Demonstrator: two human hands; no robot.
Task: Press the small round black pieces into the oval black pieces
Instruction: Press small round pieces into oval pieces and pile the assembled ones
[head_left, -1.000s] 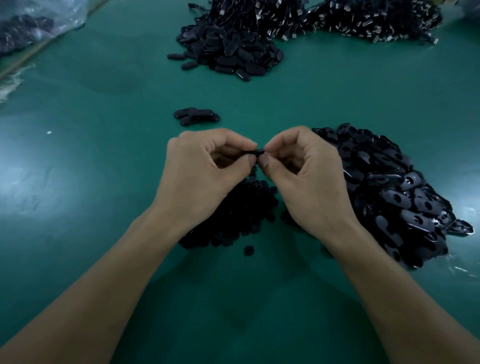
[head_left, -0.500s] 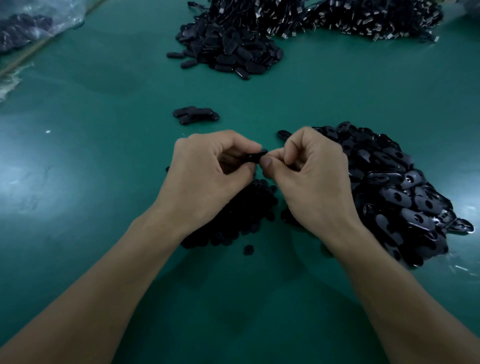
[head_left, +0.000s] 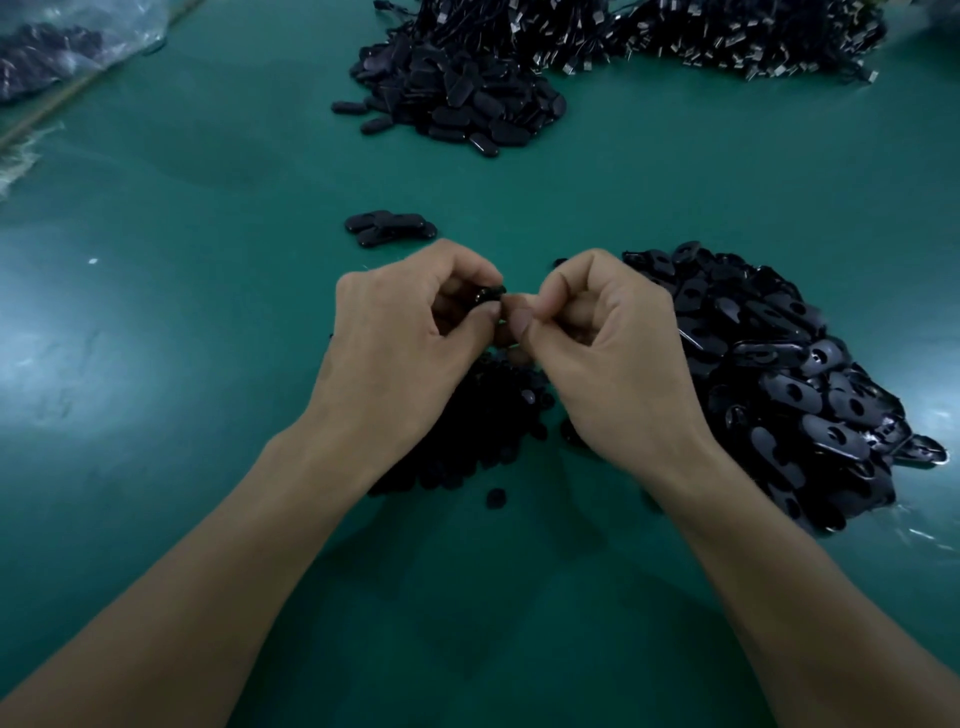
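The green table carries heaps of oval pieces and round pieces.

Wide bare tabletop lies beyond the left hand, and more between the forearms. Just beside the right hand, a heap of oval pieces blocks that side. A low pile of round pieces sits under both hands. Ahead, a small cluster lies near, with open green beyond it up to a far heap. A plastic bag, perhaps holding parts, fills the far-left corner.

Green tabletop fills the view, dim overall, with pale glare pooling toward its left edge. Up at the far left corner, a crumpled clear plastic bag lies by the edge.
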